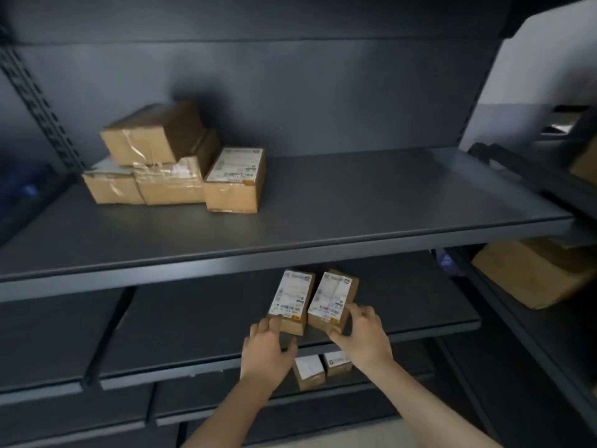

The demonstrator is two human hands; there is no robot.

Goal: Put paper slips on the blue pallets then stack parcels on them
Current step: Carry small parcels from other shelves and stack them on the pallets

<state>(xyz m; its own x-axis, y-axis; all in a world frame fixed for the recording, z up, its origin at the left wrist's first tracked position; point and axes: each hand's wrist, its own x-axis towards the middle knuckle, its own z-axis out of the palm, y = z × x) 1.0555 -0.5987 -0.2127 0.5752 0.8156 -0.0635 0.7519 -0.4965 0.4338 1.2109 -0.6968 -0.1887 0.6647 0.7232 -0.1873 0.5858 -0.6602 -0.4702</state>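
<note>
Two small brown parcels with white labels lie side by side on the middle shelf [200, 321] of a dark metal rack. My left hand [269, 345] grips the near end of the left parcel [290, 299]. My right hand [361, 331] grips the near end of the right parcel [332, 299], which is tilted slightly. No blue pallet or paper slip is in view.
A pile of several cardboard parcels [174, 160] sits at the back left of the upper shelf [387, 202]. Two more small parcels [319, 367] stand on the shelf below my hands. A larger box [529, 273] rests on the neighbouring rack at the right.
</note>
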